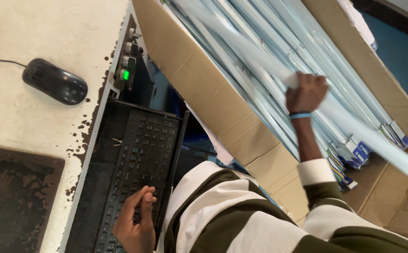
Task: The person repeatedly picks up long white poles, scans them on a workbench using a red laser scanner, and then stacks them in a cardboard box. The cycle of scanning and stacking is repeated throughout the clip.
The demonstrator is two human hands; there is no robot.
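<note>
Gripping a seemingly blurred long tube [354, 126] slanting upper-left to lower-right, right hand [306, 93] fisted; left hand [136, 225] spread on keyboard [138, 154].

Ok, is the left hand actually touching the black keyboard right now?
Touching. The head view shows the left hand lying on the black keyboard, fingers spread flat over the keys with no gap visible beneath them.

Matt brown cardboard box [204, 89] holds glossy plastic-wrapped tubes [260, 56]; black plastic keyboard [138, 159] looks matt; the worn tabletop [63, 28] is chipped.
</note>
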